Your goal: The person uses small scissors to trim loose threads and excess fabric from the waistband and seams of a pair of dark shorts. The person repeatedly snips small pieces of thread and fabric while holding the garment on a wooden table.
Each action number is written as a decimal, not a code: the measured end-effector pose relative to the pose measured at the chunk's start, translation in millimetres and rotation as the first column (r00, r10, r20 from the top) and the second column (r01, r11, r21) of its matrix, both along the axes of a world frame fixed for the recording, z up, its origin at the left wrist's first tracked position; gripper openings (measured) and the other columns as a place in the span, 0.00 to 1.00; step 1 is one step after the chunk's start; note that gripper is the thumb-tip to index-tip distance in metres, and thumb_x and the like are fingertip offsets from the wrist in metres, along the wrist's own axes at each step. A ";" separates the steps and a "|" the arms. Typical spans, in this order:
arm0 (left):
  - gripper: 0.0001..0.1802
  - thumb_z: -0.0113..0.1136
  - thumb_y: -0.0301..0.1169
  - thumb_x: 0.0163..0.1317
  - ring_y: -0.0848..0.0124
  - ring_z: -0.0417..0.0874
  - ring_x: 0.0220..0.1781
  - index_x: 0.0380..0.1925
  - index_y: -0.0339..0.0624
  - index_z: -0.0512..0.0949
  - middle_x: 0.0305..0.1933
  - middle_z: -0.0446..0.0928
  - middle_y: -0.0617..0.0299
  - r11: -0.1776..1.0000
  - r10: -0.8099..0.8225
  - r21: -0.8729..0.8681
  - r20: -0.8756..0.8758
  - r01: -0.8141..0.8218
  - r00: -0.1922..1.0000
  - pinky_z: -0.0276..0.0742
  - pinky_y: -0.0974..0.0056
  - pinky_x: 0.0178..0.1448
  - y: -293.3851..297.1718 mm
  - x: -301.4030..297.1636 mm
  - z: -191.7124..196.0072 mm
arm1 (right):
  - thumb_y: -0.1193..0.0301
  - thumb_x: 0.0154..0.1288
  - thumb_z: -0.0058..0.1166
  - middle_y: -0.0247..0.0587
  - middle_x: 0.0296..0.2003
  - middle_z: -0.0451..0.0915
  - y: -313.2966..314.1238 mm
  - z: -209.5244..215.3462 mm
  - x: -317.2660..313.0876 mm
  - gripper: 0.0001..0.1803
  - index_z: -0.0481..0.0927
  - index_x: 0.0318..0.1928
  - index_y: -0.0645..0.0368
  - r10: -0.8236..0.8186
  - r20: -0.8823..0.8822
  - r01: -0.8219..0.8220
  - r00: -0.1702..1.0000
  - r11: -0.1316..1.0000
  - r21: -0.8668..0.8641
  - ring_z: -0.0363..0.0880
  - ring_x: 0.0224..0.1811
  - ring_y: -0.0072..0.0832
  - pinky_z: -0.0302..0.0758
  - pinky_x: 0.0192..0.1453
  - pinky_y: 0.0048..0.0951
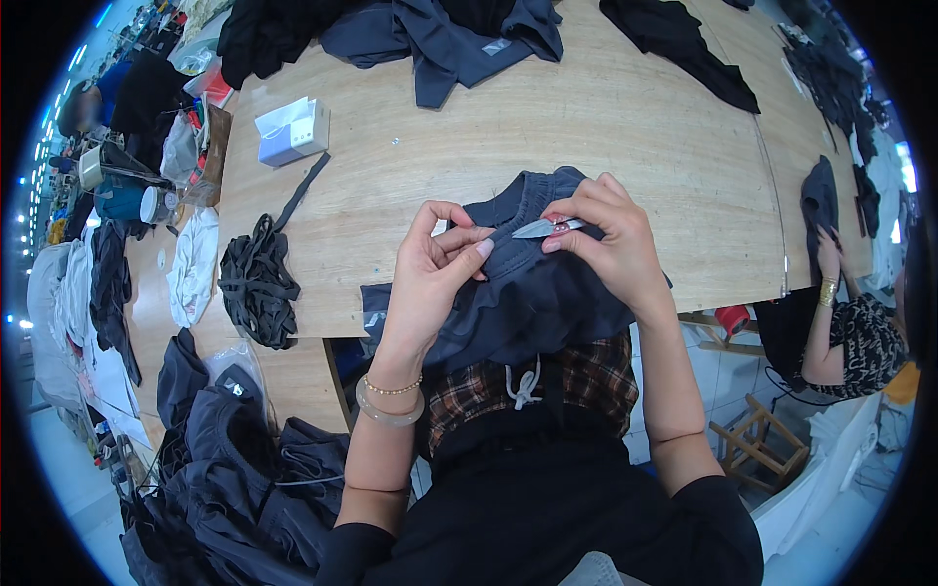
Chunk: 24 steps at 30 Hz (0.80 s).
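Your two hands meet over the near edge of the table, working at the gathered waistband (515,256) of a dark blue-grey garment (547,303). The garment lies partly on the table and partly toward your lap. Your left hand (445,256) pinches the left part of the waistband between thumb and fingertips. Your right hand (611,234) grasps small metal snips (535,230), their blades pointing left toward your left fingertips. Whether the blades are parted is too small to tell, and no thread can be made out.

The step in hand looks like trimming or unpicking at the waistband seam. The next move seems to call for keeping the cloth steady and guiding the tip into the stitching, clear of fabric and fingertips.

Both forearms reach forward from the near side, with wrists turned inward so the hands face each other; bangles circle your left wrist.

Farther out, the wooden table (440,137) holds a bundle of dark strips (259,283) to the left, a tissue box (298,137) beyond it, and dark clothing (464,49) at the far side. To the right, a co-worker's hand (830,256) touches another dark piece (819,195).
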State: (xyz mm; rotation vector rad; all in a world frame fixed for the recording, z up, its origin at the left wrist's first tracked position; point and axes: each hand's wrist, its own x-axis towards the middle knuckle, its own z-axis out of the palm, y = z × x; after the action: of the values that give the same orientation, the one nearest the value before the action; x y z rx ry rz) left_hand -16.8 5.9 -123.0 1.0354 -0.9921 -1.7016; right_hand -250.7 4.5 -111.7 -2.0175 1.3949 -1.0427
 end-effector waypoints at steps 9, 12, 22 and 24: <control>0.16 0.65 0.22 0.70 0.84 0.80 0.38 0.51 0.43 0.69 0.43 0.87 0.57 1.000 -0.022 0.009 0.012 0.022 1.000 0.73 0.77 0.39 1.3 0.2 2.2 | 0.66 0.50 0.75 0.31 0.29 0.78 -0.9 2.9 2.9 0.15 0.90 0.39 0.55 0.030 0.004 -0.030 1.000 0.999 0.025 0.69 0.37 0.30 0.70 0.42 0.31; 0.16 0.66 0.22 0.70 0.84 0.79 0.37 0.50 0.42 0.69 0.42 0.87 0.58 0.999 -0.033 0.005 0.029 0.033 0.999 0.73 0.77 0.39 1.3 -0.3 3.3 | 0.65 0.50 0.74 0.31 0.29 0.78 -1.9 7.2 4.1 0.15 0.90 0.39 0.55 0.035 -0.059 -0.036 0.998 0.999 -0.004 0.69 0.36 0.31 0.71 0.41 0.31; 0.16 0.66 0.22 0.70 0.84 0.79 0.37 0.50 0.43 0.69 0.41 0.87 0.59 1.000 -0.025 -0.001 0.040 0.025 0.999 0.72 0.76 0.39 2.6 1.6 1.4 | 0.67 0.54 0.74 0.29 0.28 0.77 -5.2 5.8 2.4 0.13 0.88 0.39 0.57 0.043 -0.085 -0.052 0.995 0.993 -0.102 0.68 0.33 0.28 0.70 0.40 0.29; 0.16 0.66 0.22 0.70 0.84 0.79 0.37 0.50 0.43 0.69 0.41 0.87 0.59 1.000 -0.025 -0.003 0.041 0.025 0.999 0.72 0.76 0.39 2.8 3.3 1.5 | 0.68 0.60 0.72 0.27 0.28 0.75 -11.0 3.4 2.7 0.12 0.87 0.42 0.58 -0.080 0.249 0.034 0.965 0.982 0.185 0.68 0.32 0.24 0.69 0.39 0.27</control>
State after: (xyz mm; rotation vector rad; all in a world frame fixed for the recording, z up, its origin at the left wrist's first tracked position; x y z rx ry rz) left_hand -13.5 8.7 -121.5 1.0638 -1.0381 -1.7038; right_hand -248.0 -6.5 -108.3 -1.6584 1.3628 -1.1153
